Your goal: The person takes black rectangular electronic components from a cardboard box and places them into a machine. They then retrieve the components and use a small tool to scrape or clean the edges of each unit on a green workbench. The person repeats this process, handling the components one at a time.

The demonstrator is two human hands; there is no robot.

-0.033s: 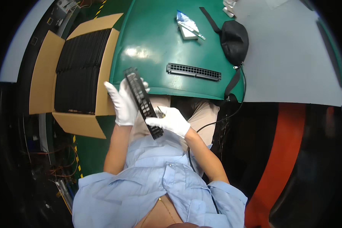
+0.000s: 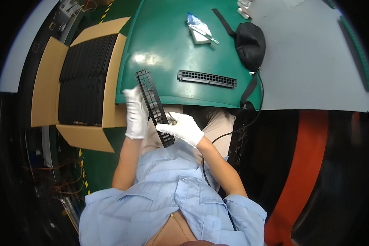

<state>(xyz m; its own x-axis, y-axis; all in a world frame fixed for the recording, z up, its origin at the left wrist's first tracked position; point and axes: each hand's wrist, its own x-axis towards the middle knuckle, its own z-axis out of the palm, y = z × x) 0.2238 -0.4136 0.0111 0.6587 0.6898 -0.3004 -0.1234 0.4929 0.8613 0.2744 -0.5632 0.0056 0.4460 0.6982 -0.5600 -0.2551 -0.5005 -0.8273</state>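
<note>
A long, narrow black plastic grille (image 2: pixel 153 104) with rows of rectangular openings is held slanting above my lap, its far end over the table edge. My left hand (image 2: pixel 136 117), in a white glove, is at the grille's left side with some fingers hidden behind it. Lower down, my gloved right hand (image 2: pixel 182 129) grips the near end, its thumb across the front. A small dark and yellowish thing shows by the right fingers, too small to name. A second black grille (image 2: pixel 207 79) lies on the green table mat (image 2: pixel 160 65).
An open cardboard box (image 2: pixel 115 82) packed with black parts stands at the left. A black pouch (image 2: pixel 251 46) with a strap and cable (image 2: pixel 263 94) lies at the mat's right side. Farther back are a blue and silver packet (image 2: pixel 199 23) and a white block (image 2: pixel 199 38).
The grille has turned so its openings show more plainly. My left thumb has come in from its spread position toward the grille. My right hand keeps its grip near the lower end.
</note>
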